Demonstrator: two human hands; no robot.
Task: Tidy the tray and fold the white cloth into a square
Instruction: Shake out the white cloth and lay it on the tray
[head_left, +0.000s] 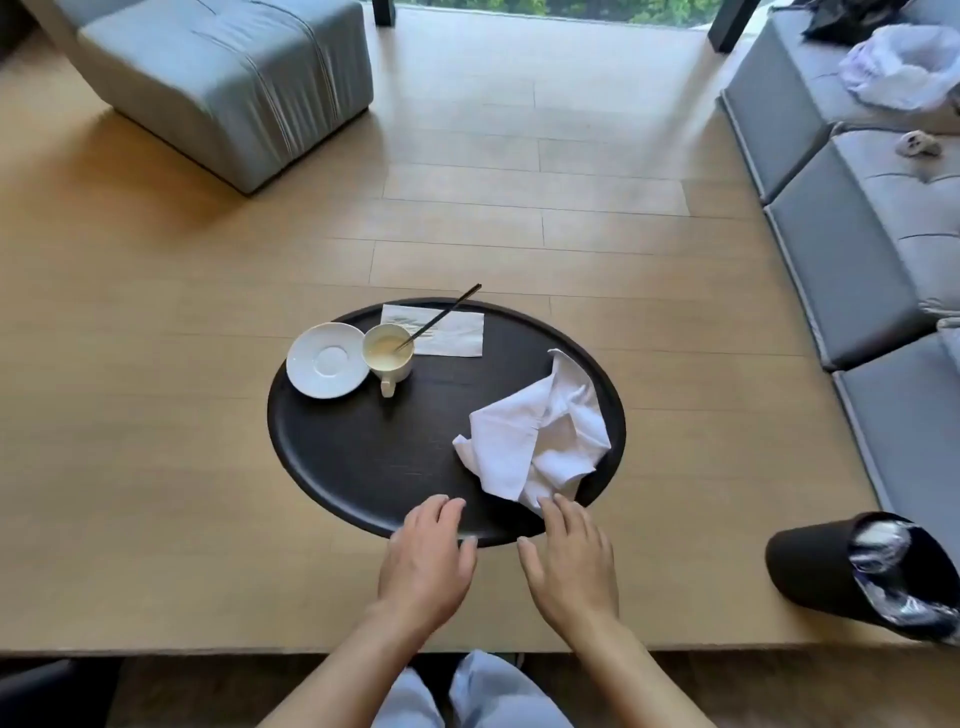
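Both hands flat and empty at the tray's (322, 467) near rim: left hand (428, 558) on the edge, right hand (569, 558) brushing the crumpled white cloth (535, 441). Nothing tidied yet; next, grab a corner and spread it.

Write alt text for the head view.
Both hands, left and right, rest open at the near rim of a round black tray holding a crumpled white cloth, cup, and saucer.
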